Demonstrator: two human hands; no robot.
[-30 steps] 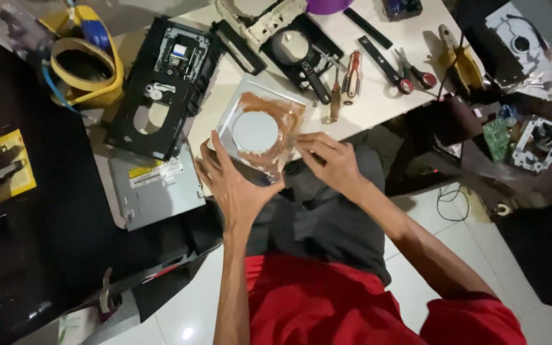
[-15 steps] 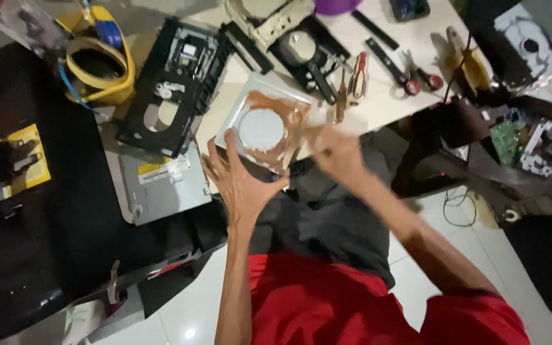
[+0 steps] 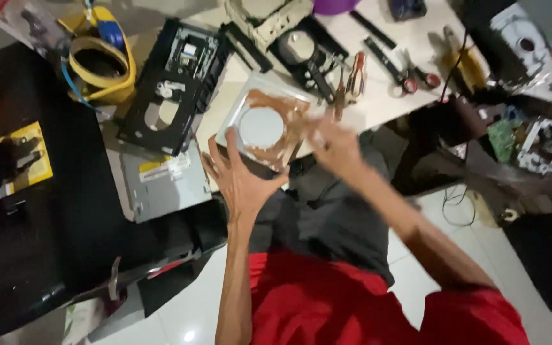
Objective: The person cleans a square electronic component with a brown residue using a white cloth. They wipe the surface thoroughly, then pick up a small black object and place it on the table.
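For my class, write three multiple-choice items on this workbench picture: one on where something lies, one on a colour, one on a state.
1. Where does the black drive frame lie?
A. left of the square metal plate
B. on the floor
C. in the person's lap

2. What colour is the roll of tape?
A. green
B. yellow
C. white

3. How is the plate held?
A. by no hand
B. by the left hand alone
C. by both hands

Answers:
1 A, the frame sits on the table beside the plate.
2 B, its rim is yellow.
3 C, the left hand and the right hand each grip an edge.
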